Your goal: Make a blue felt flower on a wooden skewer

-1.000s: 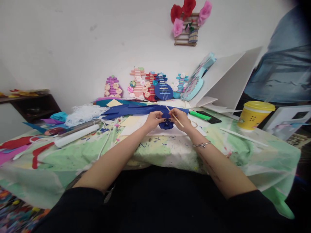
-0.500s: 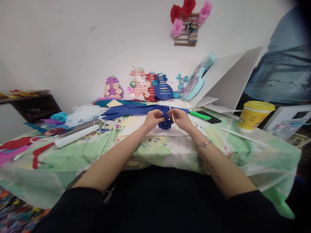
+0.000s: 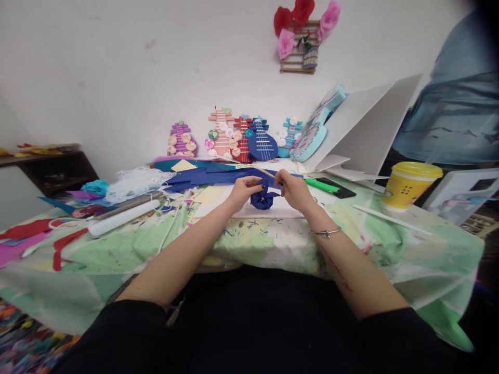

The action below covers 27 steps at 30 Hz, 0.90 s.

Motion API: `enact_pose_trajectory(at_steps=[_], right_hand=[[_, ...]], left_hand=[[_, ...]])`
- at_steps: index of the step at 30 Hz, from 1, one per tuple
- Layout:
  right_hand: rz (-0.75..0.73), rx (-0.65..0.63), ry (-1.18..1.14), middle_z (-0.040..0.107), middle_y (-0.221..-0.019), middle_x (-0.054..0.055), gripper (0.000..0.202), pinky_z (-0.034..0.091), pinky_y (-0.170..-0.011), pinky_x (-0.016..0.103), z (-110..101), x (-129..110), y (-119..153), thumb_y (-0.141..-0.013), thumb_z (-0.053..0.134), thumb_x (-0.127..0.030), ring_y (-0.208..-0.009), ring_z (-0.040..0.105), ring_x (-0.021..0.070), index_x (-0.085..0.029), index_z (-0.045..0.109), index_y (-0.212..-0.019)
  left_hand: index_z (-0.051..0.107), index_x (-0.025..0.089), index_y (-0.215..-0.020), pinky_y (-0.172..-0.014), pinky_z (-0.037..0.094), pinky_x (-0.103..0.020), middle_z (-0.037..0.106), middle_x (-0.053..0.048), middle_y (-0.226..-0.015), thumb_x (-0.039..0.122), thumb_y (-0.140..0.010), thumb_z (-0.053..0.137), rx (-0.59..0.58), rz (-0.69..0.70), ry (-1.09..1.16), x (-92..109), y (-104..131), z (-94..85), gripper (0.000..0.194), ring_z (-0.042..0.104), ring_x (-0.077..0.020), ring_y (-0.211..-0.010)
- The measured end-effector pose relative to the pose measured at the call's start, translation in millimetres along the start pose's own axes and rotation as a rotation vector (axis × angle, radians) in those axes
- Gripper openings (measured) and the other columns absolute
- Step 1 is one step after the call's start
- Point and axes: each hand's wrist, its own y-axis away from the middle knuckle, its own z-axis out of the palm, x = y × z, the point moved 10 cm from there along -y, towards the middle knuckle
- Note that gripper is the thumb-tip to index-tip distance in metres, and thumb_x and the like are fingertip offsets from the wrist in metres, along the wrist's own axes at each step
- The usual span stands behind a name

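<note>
My left hand [image 3: 245, 192] pinches a crumpled dark blue paper flower [image 3: 262, 200] by its upper left side, just above a white sheet [image 3: 244, 209]. In my right hand [image 3: 291, 188] is a thin pale wooden stick [image 3: 266, 171], its free end pointing left over the flower. A loose corner of the blue paper reaches toward my right fingers; whether they touch it I cannot tell. Behind both hands lie long dark blue paper strips [image 3: 195, 178].
Small decorated paper instruments [image 3: 263, 146] lean along the wall. To the right are a green cutter [image 3: 322, 185], a dark phone [image 3: 343, 191], a white stick [image 3: 390, 219] and a yellow-lidded cup [image 3: 409, 184]. White string [image 3: 130, 184] and a white bar [image 3: 123, 218] lie left.
The stick has swung from near upright to nearly level, pointing left. My right hand has turned with it, and the blue flower has shifted slightly left and shows more of its folds.
</note>
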Motion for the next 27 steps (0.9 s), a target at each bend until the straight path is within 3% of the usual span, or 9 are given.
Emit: enact_pose_trajectory(at_steps=[6,18,22,27], right_hand=[[0.045,-0.051,0.148,0.075,-0.084,0.005,0.019,0.037,-0.067,0.029,6.2,-0.4,-0.2,-0.088,0.047,-0.017,-0.077,0.065,0.0234,-0.022,0.056,-0.103],[0.089,-0.012,0.196,0.075,-0.082,0.004,0.018,0.036,-0.066,0.03,2.8,4.1,-0.2,-0.087,0.048,-0.017,-0.077,0.065,0.0237,-0.023,0.06,-0.1],[0.081,-0.021,0.203,0.075,-0.084,0.004,0.018,0.037,-0.067,0.03,4.5,1.3,0.3,-0.087,0.048,-0.017,-0.079,0.066,0.0238,-0.023,0.06,-0.1],[0.059,-0.026,0.204,0.075,-0.084,0.005,0.018,0.037,-0.067,0.03,5.9,-3.7,0.6,-0.088,0.048,-0.017,-0.078,0.066,0.0234,-0.023,0.061,-0.099]], left_hand=[[0.072,0.013,-0.082,-0.073,0.049,-0.03,0.073,-0.004,-0.077,0.02,-0.046,0.084,0.022,-0.008,0.057,-1.8,-1.3,-3.5,0.039,0.063,-0.0144,-0.069],[0.069,0.014,-0.077,-0.06,0.044,-0.024,0.069,-0.001,-0.069,0.023,-0.046,0.083,0.007,-0.044,0.091,6.3,4.6,-0.6,0.035,0.059,-0.0119,-0.062],[0.068,0.015,-0.072,-0.051,0.037,-0.022,0.065,0.0,-0.065,0.035,-0.053,0.081,0.041,-0.066,0.113,6.0,4.7,-2.7,0.031,0.053,-0.0094,-0.056],[0.066,0.015,-0.069,-0.053,0.037,-0.023,0.062,0.001,-0.062,0.034,-0.052,0.082,0.06,-0.047,0.042,6.0,4.5,-6.2,0.03,0.053,-0.0103,-0.057]])
